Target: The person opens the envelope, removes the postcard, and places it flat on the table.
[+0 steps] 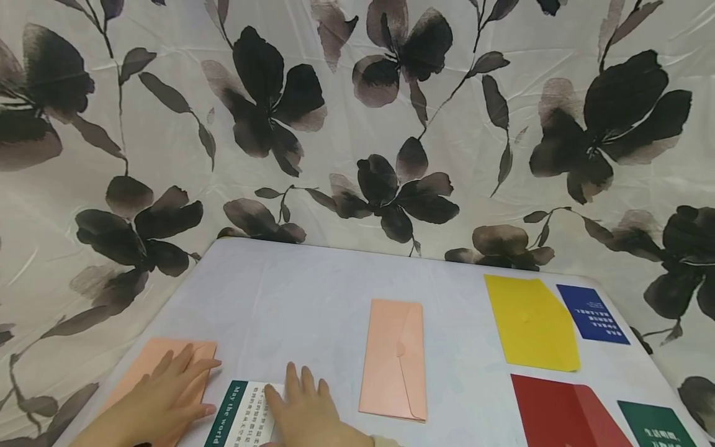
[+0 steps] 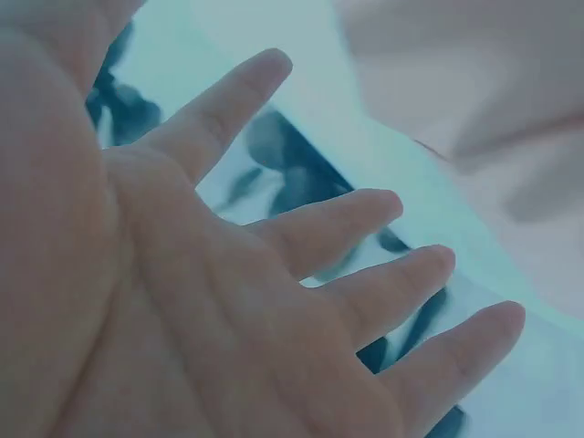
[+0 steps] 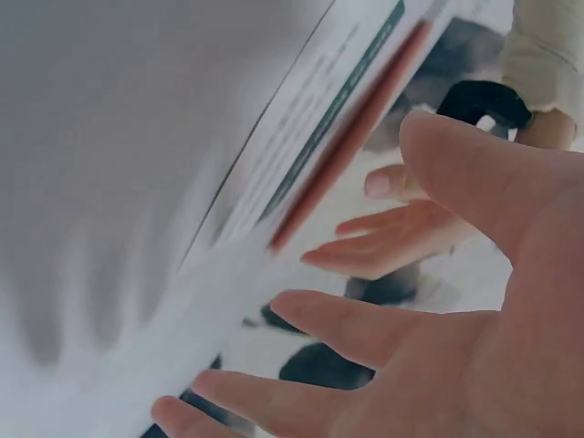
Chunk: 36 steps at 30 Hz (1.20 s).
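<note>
My left hand (image 1: 159, 397) is over a pink paper envelope (image 1: 145, 360) at the table's near left, fingers spread. It covers much of that envelope. A white card (image 1: 248, 410) with a green strip reading "May the world" lies between the hands. My right hand (image 1: 310, 413) is at the card's right edge, one fingertip over its printed side. Whether it touches the card I cannot tell. In the left wrist view the left hand (image 2: 228, 274) has straight, parted fingers and an empty palm. The right wrist view shows the right hand (image 3: 438, 338) likewise spread, holding nothing.
A second pink envelope (image 1: 393, 360), flap side up, lies mid-table. To the right are a yellow envelope (image 1: 533, 326), a blue card (image 1: 593, 313), a red envelope (image 1: 558, 410) and a green card (image 1: 656, 425). Behind the white table (image 1: 313, 298) hangs flower-patterned cloth (image 1: 346, 124).
</note>
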Tool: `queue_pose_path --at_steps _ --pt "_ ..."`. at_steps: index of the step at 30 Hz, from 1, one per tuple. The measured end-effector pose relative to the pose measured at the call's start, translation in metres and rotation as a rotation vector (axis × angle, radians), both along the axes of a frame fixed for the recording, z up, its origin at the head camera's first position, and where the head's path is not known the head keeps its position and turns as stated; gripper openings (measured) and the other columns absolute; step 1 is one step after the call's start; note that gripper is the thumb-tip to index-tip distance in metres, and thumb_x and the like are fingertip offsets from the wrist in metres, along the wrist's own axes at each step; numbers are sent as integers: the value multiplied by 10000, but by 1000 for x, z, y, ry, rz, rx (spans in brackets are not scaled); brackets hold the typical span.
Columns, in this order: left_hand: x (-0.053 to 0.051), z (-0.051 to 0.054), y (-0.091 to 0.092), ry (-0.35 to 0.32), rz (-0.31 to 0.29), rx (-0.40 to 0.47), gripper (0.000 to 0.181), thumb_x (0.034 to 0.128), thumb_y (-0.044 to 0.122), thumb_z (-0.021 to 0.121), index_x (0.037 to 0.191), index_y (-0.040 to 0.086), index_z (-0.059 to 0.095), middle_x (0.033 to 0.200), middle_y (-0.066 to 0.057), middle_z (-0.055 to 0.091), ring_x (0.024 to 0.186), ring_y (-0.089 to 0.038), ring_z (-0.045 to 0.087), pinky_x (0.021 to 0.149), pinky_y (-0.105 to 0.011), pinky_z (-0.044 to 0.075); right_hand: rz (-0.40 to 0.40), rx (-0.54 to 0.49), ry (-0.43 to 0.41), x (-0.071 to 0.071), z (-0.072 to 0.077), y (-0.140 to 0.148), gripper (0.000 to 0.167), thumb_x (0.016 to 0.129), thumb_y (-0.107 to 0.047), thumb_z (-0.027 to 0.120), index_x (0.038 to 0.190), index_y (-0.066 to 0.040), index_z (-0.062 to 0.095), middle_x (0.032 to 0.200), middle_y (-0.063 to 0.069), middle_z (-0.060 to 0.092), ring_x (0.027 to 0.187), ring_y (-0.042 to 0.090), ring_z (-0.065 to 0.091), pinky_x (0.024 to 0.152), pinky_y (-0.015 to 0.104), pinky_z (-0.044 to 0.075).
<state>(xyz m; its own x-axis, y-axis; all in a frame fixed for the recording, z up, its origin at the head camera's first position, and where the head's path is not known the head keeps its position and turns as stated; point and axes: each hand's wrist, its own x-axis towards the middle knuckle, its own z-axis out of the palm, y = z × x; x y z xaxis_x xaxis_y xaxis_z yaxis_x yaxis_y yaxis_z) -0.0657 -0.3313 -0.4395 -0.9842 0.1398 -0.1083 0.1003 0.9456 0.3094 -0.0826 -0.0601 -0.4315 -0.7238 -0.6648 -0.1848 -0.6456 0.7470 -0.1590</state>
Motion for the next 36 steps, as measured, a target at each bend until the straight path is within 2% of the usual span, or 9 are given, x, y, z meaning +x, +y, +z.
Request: queue_pose_path --at_steps 3,7,10,19,24,28,32,36 --pt "-10 9 16 18 -46 -12 727 751 613 742 1332 204 586 1482 -369 333 1314 -663 232 863 -856 223 -44 -31 -20 -4 8 19 815 814 -682 652 1492 -280 445 1564 126 343 1403 342 366 1040 523 410" --pt "-22 22 39 -10 -97 -31 721 759 613 740 1345 223 583 1496 -355 329 1340 -650 212 901 -832 239 -62 -75 -3 -9 19 50 772 860 -607 663 1492 -222 442 1551 175 346 1382 378 384 1028 542 412" --pt "-29 29 56 -12 -152 -45 706 779 589 740 1360 227 568 1508 -334 328 1358 -632 212 928 -813 246 -86 -110 -22 -16 27 76 754 884 -582 651 1495 -196 436 1556 202 328 1385 410 372 1031 575 397" --pt "-53 43 118 -50 -307 4 770 860 523 706 1462 106 469 1569 -301 237 1432 -552 131 1026 -766 187 -272 -281 -106 -41 42 147 727 893 -466 699 1475 -102 458 1543 297 293 1372 514 323 1017 677 333" --pt "-69 46 158 -56 -351 -9 858 873 536 689 1499 27 396 1578 -303 204 1450 -523 108 1059 -734 187 -405 -350 -110 -54 52 180 733 898 -464 692 1484 -96 453 1555 291 275 1378 514 311 1023 714 290" --pt "-83 47 190 -43 -375 -23 905 877 554 679 1515 1 356 1586 -288 196 1463 -495 105 1091 -697 189 -467 -361 -101 -61 55 202 765 907 -465 673 1500 -57 414 1546 325 264 1385 532 287 1024 733 260" --pt "-95 45 218 -40 -399 -35 949 866 574 683 1521 -14 331 1584 -286 205 1458 -498 129 1092 -683 218 -506 -340 -89 -67 50 218 810 907 -470 671 1499 2 382 1520 370 269 1357 568 306 1020 732 267" --pt "-104 40 240 -70 -394 -50 1003 829 591 718 1520 -23 326 1580 -290 214 1453 -505 143 1096 -666 236 -524 -330 -84 -71 42 224 834 901 -461 681 1490 43 370 1496 393 289 1332 587 332 1038 712 269"
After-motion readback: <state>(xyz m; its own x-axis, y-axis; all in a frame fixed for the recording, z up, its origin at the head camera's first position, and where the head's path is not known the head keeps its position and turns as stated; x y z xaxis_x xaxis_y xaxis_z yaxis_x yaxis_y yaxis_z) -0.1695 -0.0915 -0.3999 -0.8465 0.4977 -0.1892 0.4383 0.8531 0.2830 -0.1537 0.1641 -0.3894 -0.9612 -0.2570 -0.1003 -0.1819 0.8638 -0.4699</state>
